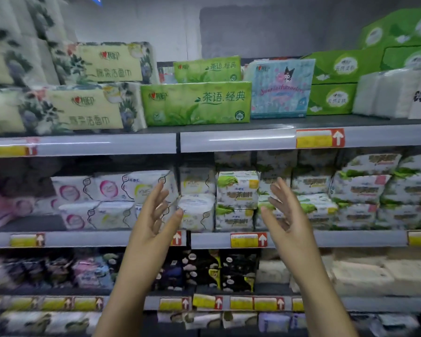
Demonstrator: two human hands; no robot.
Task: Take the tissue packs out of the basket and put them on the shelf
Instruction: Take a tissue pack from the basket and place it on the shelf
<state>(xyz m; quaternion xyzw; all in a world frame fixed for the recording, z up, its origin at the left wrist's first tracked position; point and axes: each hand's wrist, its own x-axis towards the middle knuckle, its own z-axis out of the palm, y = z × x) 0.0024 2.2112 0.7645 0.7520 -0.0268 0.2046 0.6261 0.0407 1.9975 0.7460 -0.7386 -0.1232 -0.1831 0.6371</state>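
Both of my hands are raised in front of the shelves, palms facing each other, fingers spread and holding nothing. My left hand (156, 212) and my right hand (283, 212) hover level with the middle shelf, well below the top shelf (229, 139). On that top shelf lie tissue packs: a green pack (196, 103) at the centre, a second green pack (207, 69) behind it, a blue cartoon pack (281, 88) to the right, and floral cream packs (83, 108) to the left. No basket is in view.
More green packs (336, 81) and white packs (384, 93) fill the top shelf's right end. The middle shelf holds several small white and green packets (236, 198). Lower shelves carry dark and pale packets. Price tags line each shelf edge.
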